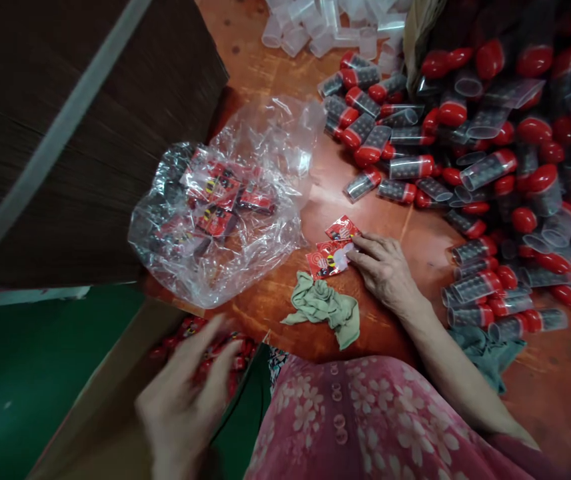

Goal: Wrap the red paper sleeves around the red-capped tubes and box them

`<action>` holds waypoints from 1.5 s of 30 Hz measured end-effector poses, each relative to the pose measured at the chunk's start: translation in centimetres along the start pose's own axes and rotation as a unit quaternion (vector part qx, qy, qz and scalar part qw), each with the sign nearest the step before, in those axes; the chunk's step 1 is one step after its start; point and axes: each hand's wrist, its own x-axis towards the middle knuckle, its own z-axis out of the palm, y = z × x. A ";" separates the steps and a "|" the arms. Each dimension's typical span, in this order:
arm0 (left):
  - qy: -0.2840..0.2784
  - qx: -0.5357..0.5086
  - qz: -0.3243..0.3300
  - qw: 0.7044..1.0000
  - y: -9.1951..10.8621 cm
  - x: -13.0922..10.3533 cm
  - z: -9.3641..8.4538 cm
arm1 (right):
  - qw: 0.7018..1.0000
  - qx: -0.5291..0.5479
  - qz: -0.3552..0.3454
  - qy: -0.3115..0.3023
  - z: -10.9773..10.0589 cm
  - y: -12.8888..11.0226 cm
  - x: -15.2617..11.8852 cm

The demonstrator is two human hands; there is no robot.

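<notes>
Green floor (5, 360); reddish table (555, 383), perhaps wooden.

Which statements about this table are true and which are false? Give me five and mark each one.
1. The right hand is at a pair of red packets. True.
2. The plastic bag holds more red packets. True.
3. The pale cloth lies inside the bag. False: it lies on the table, outside the bag.
4. The left hand is at an open box. True.
5. The dotted tubes have blue caps. False: the caps are red.
</notes>
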 end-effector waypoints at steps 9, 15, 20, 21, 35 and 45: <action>-0.071 0.053 0.296 0.951 6.7 8.9 13.3 | 0.999 -0.020 0.016 -0.034 -0.5 -0.5 0.2; -0.043 0.060 0.332 0.940 5.7 9.9 14.0 | 0.985 -0.066 0.104 -0.117 -5.4 -0.4 -0.5; -0.061 0.030 0.301 0.951 6.2 9.6 14.1 | 0.932 -0.212 0.207 -0.208 -11.4 2.2 -2.5; -0.072 0.031 0.289 0.954 6.3 9.5 14.1 | 0.915 -0.244 0.225 -0.228 -11.9 2.8 -2.8; -0.062 0.023 0.253 0.965 5.8 9.4 14.9 | 0.907 -0.284 0.289 -0.119 -8.9 4.5 -4.4; -0.103 -0.121 0.204 0.966 5.5 10.1 14.4 | 0.972 -0.146 0.113 -0.148 -5.9 -0.3 -4.5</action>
